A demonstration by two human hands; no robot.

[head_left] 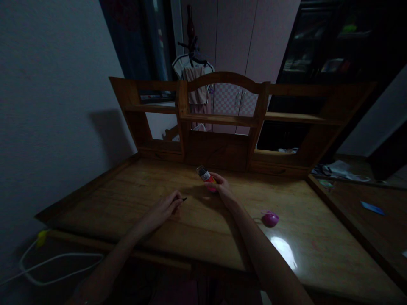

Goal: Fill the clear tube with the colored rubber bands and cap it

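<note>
My right hand (221, 186) is wrapped round a small cylindrical container (208, 178), red and pink below with a white band and a black upper part. It is tilted to the left above the wooden desk (133, 190), and something clear shows at its upper end; its exact kind I cannot make out. To the left and a little nearer to me, my left hand (171, 204) pinches a small thin black object (184, 199) whose tip points right. The fingers hide most of that object. A round purple item (270, 218) with a loop lies right of my right forearm.
A wooden shelf unit (219, 120) with small drawers stands along the desk's back edge. A white wall (63, 106) borders the left side. On the lower left hangs a white cable (63, 255) near a yellow piece (41, 238). A blue flat item (372, 207) lies beyond the right edge.
</note>
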